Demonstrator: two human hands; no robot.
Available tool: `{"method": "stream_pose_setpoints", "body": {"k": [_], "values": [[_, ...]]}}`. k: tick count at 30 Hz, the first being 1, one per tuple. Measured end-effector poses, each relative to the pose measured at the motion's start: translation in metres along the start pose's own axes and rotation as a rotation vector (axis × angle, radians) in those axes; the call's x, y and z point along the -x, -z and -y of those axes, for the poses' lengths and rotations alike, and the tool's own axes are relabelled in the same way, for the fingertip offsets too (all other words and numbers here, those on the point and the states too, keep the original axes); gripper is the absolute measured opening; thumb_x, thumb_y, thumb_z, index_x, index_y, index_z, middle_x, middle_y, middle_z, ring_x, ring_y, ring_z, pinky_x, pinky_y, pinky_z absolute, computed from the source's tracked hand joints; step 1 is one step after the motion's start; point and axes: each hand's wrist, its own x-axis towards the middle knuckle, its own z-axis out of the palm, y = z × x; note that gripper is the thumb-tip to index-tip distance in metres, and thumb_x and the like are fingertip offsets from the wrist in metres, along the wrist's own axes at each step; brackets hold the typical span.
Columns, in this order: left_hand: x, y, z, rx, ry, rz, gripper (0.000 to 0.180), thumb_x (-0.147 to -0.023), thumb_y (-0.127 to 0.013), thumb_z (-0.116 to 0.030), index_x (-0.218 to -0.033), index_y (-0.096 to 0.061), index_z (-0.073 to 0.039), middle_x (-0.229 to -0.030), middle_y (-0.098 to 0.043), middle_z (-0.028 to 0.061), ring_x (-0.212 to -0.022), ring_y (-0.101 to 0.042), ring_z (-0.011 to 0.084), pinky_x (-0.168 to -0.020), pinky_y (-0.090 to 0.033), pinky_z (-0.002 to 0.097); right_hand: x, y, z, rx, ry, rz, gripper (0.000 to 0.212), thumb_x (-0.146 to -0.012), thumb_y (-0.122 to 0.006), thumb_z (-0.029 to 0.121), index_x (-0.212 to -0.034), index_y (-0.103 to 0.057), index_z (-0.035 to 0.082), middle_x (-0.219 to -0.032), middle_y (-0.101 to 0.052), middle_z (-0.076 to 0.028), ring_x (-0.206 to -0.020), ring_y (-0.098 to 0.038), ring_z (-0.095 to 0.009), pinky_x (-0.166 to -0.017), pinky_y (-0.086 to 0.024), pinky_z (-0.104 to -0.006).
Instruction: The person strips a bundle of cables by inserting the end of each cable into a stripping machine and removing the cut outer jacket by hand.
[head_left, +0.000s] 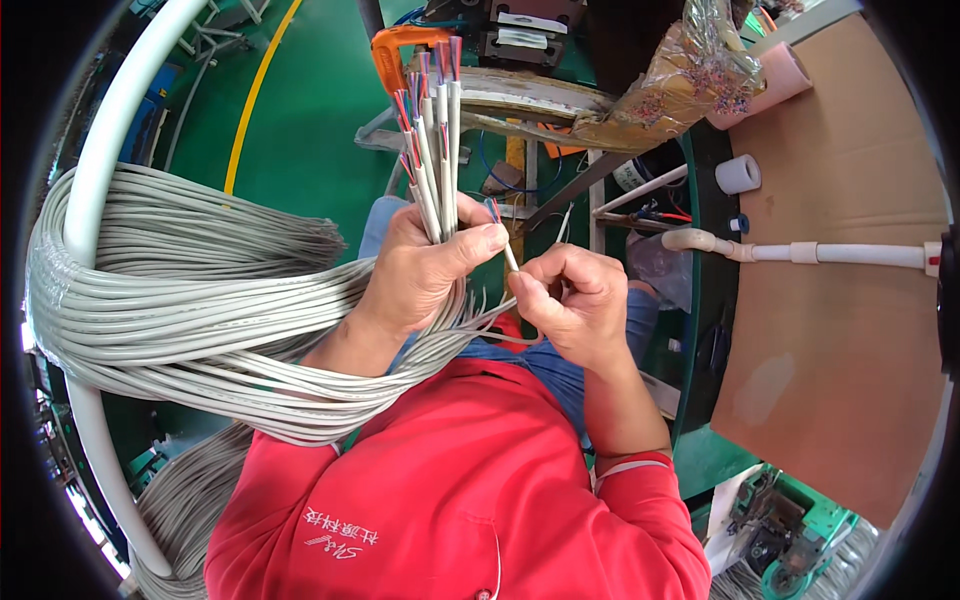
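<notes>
My left hand (425, 262) is closed round a bundle of white multi-core cables (437, 165). Their stripped ends stand upright above the fist, with thin red, blue and purple wires showing at the tips. Between my two hands is one single cable (510, 255), tilted, with coloured wires at its upper end close to my left thumb. My right hand (575, 297) pinches this cable lower down, thumb against forefinger. The rest of the cables (250, 320) run from under my left hand in a thick grey-white loop to the left.
A white pipe (95, 200) carries the cable loop on the left. At the top are an orange clamp (390, 55) and a plastic-wrapped trough (640, 110) with wire scraps. To the right stand a brown board (830, 330), a white pipe arm (850, 255) and a tape roll (738, 174).
</notes>
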Motion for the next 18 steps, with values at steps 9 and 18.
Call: {"method": "stream_pose_setpoints", "body": {"k": [9, 18], "values": [[-0.003, 0.000, 0.005, 0.069, -0.028, -0.092, 0.009, -0.082, -0.065, -0.007, -0.086, -0.060, -0.002, -0.067, -0.052, -0.0013, -0.058, -0.044, 0.0044, -0.053, -0.035, 0.0206, 0.000, -0.019, -0.011, -0.074, 0.023, 0.022, 0.009, -0.084, -0.068, 0.007, -0.080, -0.064, -0.001, -0.064, -0.060, -0.003, -0.052, -0.052, -0.005, -0.048, -0.041, -0.0220], [-0.006, 0.004, 0.010, 0.215, -0.083, -0.081, 0.006, -0.085, -0.065, -0.006, -0.087, -0.061, -0.002, -0.069, -0.053, -0.0003, -0.057, -0.044, 0.0052, -0.051, -0.037, 0.0211, -0.009, -0.018, -0.007, -0.058, 0.046, 0.039, 0.011, -0.084, -0.067, 0.006, -0.076, -0.063, 0.000, -0.061, -0.060, -0.002, -0.053, -0.054, -0.005, -0.049, -0.043, -0.0227]]}}
